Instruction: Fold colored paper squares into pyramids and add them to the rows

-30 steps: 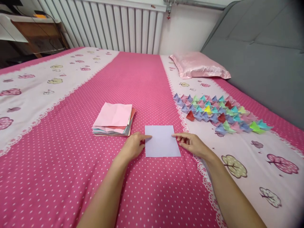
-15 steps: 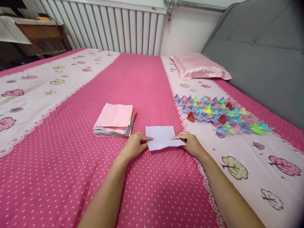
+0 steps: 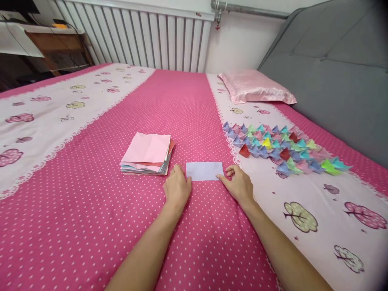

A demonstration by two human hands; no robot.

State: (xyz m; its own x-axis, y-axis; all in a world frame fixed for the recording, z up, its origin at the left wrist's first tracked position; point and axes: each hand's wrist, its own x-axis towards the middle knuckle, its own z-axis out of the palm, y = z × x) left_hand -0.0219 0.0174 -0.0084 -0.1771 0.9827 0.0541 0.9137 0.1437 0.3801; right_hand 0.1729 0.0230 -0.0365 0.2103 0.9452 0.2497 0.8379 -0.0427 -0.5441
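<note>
A lavender sheet of paper, folded into a narrow rectangle, lies flat on the bed in front of me. My left hand is closed at its left end, the thumb at the near left corner and the fingers curled beside it. At the near right corner, the thumb of my right hand presses on the paper, with the fingers bent just beyond the right edge. Left of the paper sits a stack of square paper sheets, a pink one on top.
Rows of small folded paper pieces in many colours stand to the right. Behind them lies a pink pillow by a grey headboard. A white radiator runs along the wall, and a desk stands far left.
The near half of the lavender sheet has gone over onto the far half, so it now shows as a narrower rectangle. Both hands have turned more upright at its ends.
</note>
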